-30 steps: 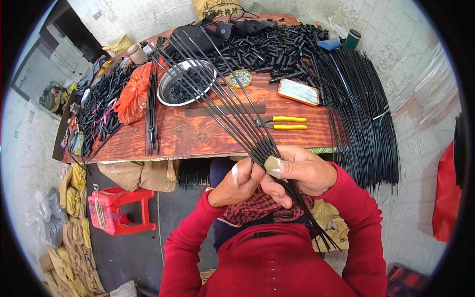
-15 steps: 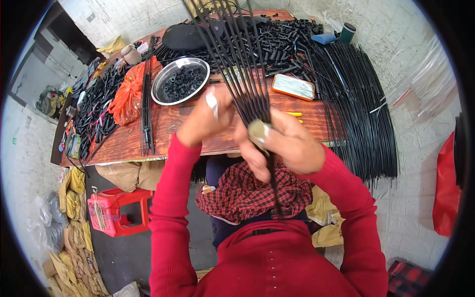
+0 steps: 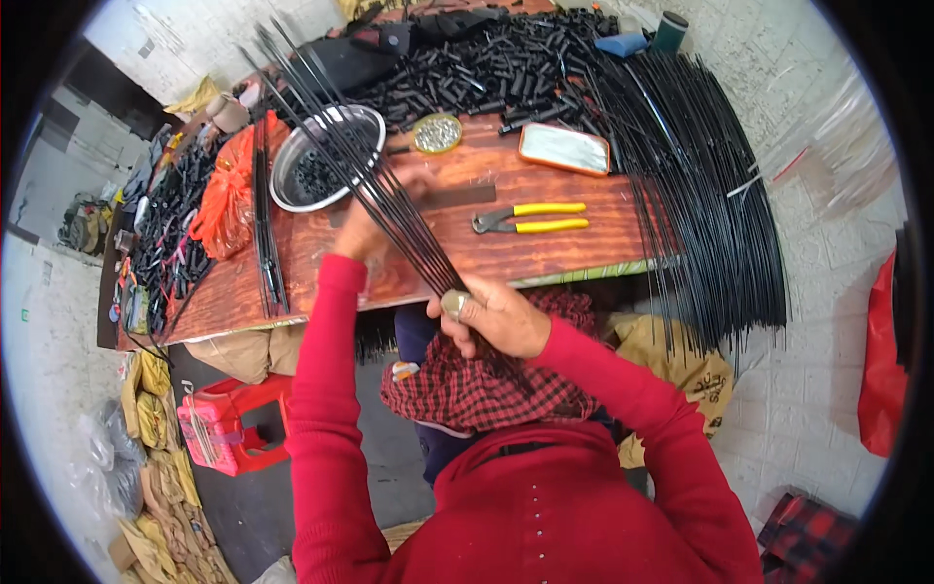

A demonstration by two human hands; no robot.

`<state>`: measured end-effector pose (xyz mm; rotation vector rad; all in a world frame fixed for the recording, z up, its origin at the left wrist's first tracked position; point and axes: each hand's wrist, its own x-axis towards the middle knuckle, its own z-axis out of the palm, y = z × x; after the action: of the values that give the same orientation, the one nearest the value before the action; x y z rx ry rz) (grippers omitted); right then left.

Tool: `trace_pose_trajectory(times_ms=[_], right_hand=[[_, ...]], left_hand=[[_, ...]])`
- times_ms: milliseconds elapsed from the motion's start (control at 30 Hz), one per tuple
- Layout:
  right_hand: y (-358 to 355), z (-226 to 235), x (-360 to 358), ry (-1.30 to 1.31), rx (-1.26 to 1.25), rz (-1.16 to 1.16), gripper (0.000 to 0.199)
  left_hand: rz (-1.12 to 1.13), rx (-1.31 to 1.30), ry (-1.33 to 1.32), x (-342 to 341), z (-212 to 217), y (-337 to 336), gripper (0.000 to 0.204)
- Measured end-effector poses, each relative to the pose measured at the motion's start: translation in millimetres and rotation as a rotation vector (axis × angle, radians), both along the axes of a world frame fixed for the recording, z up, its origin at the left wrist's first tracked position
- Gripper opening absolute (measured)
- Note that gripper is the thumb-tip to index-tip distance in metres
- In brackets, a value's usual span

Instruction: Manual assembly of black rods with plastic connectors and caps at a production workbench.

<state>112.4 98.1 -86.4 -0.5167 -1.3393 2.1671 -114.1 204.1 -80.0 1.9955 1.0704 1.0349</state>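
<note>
Clamps a bundle of thin black rods (image 3: 416, 243) near its lower end with the right hand (image 3: 501, 319); cannot tell the grip of the left hand (image 3: 358, 234), blurred beside the rods; fans up-left over the wooden table (image 3: 545, 255) and steel bowl (image 3: 283, 183); looks light, springy, perhaps slick; best to pinch low, where gathered.

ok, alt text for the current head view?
Right hand grips a black rod bundle near the edge of a wooden table; the blurred left hand is behind the bundle. On the table: yellow-handled pliers, a metal bowl of black parts, and a bigger rod pile at right.
</note>
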Motion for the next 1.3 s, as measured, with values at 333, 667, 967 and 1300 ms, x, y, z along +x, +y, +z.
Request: trace_pose_trajectory(times_ms=[333,667,967,1300], right_hand=[[18.9,-86.4,3.2,-0.344,0.611,-0.069,0.023],[22.7,-209.2,-3.2,-0.721,0.979,-0.297,0.024],[7.3,-250.8,-4.3,-0.695,0.831,-0.057,0.023],[18.6,-267.9,-10.1,-0.729,0.626,-0.041,0.031]], left_hand=[[-0.154,-0.311,-0.244,-20.1,-4.3,20.9,0.017],[-0.021,0.317,0.476,8.7,-17.9,-27.6,0.035],[-0.065,0.273,0.493,13.3,-20.6,-23.6,0.052],[-0.238,0.210,0.665,8.8,-14.4,-63.1,0.077]])
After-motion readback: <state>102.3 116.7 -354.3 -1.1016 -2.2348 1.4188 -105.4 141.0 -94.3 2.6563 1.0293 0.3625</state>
